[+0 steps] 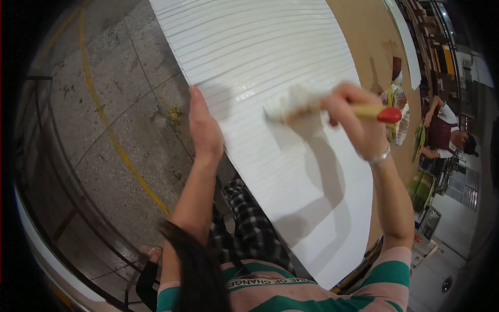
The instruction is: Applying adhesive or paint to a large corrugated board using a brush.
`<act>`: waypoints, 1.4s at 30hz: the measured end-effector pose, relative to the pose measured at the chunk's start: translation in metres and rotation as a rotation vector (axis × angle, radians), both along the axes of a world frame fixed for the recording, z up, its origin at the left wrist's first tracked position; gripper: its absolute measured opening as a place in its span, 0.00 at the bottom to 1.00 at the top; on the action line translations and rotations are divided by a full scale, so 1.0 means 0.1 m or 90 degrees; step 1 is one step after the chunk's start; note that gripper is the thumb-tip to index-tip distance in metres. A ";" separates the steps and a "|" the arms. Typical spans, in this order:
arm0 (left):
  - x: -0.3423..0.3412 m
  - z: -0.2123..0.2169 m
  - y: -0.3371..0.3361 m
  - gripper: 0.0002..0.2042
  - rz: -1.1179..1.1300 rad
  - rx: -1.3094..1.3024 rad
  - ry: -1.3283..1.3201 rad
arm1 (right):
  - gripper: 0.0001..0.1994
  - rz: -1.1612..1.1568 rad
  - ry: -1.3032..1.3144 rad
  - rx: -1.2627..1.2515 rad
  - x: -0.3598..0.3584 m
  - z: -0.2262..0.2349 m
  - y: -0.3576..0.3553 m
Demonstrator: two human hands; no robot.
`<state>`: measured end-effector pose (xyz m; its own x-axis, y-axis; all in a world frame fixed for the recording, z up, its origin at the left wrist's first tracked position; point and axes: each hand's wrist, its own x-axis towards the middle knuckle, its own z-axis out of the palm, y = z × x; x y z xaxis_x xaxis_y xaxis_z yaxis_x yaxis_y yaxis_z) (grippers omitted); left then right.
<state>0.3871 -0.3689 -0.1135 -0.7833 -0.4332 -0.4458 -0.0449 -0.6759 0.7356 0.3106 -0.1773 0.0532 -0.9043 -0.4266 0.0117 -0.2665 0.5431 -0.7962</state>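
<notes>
A long stack of white sheets (pixel 291 171) lies before me, fanned into many overlapping strips toward the far end. Wet, glossy streaks show on the strips. My right hand (pixel 358 117) is closed round a paintbrush (pixel 364 111) with a pale wooden handle and a red end. Its bristles, blurred by motion, are low over the middle of the sheets; whether they touch cannot be made out. At the left edge of the stack, my left hand (pixel 205 127) grips the sheets, thumb pointing away from me. Its other fingers are mostly hidden.
A brown work surface (pixel 371 31) extends beyond the sheets to the right. A clear-wrapped bundle (pixel 397 114) stands on it. Farther right, another person (pixel 444 127) handles green strips. On the left is a speckled floor (pixel 125 93) with a yellow line, and dark metal rails (pixel 67 208).
</notes>
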 end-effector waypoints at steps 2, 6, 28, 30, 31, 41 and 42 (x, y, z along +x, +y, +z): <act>0.07 0.09 -0.10 0.31 0.011 -0.009 -0.002 | 0.12 0.041 -0.216 0.145 0.13 0.10 0.02; 0.03 0.19 -0.10 0.30 0.010 0.025 0.016 | 0.15 -0.015 0.036 0.005 -0.26 0.17 -0.47; 0.08 0.27 0.04 0.29 -0.037 0.041 0.000 | 0.15 -0.003 0.056 -0.102 -0.92 -0.07 -0.90; 0.09 0.25 -0.01 0.29 -0.022 0.028 0.007 | 0.15 0.064 -0.051 0.052 -0.78 -0.01 -0.80; 0.08 0.20 0.03 0.29 -0.023 0.023 0.008 | 0.16 0.060 -0.086 0.101 -0.69 0.07 -0.75; 0.03 0.12 -0.05 0.28 -0.041 -0.047 0.014 | 0.13 0.021 0.059 -0.067 -0.69 -0.01 -1.05; 0.04 0.15 0.01 0.27 -0.008 -0.017 0.028 | 0.13 0.024 0.062 -0.070 -0.71 -0.01 -1.08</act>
